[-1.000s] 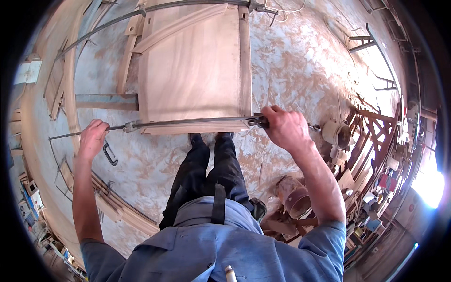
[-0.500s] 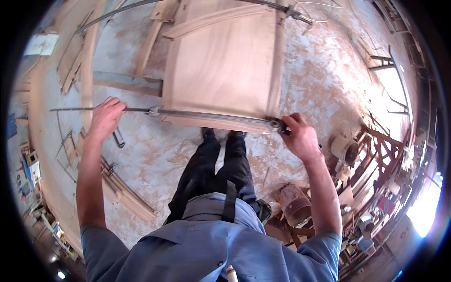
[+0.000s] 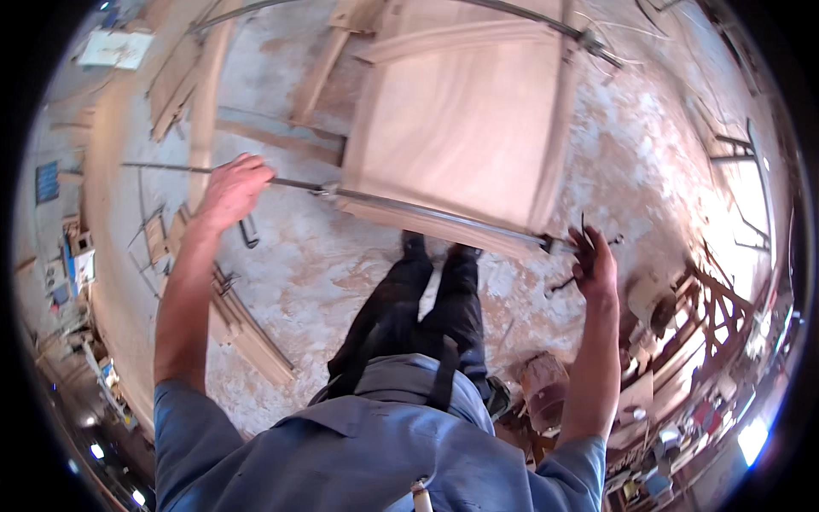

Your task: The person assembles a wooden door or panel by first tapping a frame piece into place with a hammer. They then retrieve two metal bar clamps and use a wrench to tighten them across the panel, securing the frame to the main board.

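Observation:
A long metal bar clamp runs along the near edge of a pale wooden panel with framed sides. My left hand is closed around the bar, to the left of the panel and of the clamp's sliding jaw. At the other end, just past the panel's right corner, my right hand has its fingers curled on the clamp's screw end. Dark, thin handle parts stick out around those fingers, which partly hide them. A loose wooden strip lies slanted across the panel's far part.
Another bar clamp spans the panel's far side. Wooden boards lie on the floor at left, near a long plank. A bucket and scrap wood stand at lower right. Metal frames lie at far right.
My right hand has turned and shifted its grip at the screw end, and the handle parts now show. My left hand still grips the bar. The whole view has swung, moving the panel rightward.

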A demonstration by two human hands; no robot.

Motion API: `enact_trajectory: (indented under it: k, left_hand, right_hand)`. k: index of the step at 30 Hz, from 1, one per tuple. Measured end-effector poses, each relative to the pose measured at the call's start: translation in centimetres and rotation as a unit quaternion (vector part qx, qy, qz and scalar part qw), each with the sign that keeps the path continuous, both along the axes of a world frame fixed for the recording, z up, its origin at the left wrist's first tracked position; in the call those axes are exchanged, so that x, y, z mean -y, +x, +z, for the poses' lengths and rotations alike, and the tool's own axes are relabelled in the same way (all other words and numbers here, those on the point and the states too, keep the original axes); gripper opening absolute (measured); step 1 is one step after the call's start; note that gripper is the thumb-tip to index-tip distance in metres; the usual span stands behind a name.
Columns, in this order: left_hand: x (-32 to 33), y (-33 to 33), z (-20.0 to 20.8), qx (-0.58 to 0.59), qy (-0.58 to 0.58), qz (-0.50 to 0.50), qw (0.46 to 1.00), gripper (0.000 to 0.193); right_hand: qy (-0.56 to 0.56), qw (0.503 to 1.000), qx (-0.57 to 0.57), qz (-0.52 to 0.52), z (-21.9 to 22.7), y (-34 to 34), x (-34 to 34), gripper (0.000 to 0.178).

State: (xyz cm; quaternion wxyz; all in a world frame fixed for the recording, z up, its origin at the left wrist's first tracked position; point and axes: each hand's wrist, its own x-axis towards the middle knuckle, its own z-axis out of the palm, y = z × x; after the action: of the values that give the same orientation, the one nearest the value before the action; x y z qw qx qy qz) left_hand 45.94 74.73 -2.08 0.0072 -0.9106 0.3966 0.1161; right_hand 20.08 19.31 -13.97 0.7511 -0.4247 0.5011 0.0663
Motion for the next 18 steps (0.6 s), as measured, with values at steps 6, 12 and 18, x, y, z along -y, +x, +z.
enact_trajectory:
  k: [6, 12, 18]
  left_hand:
    - [0.5, -0.4, 0.2, -0.012, 0.011, 0.014, 1.000, 0.012]
    - [1.0, -0.3, 0.3, -0.006, 0.002, 0.013, 1.000, 0.011]
    - [1.5, -0.7, 0.8, -0.016, 0.013, 0.043, 0.999, 0.011]
  right_hand:
    - [0.013, 0.977, 0.211, -0.028, 3.2, -2.4, 3.9, 0.042]
    - [-0.041, 0.989, -0.031, 0.136, 4.0, -2.8, -0.3, 0.056]
    - [0.049, 0.992, -0.032, 0.108, 1.9, -0.7, 0.9, 0.052]
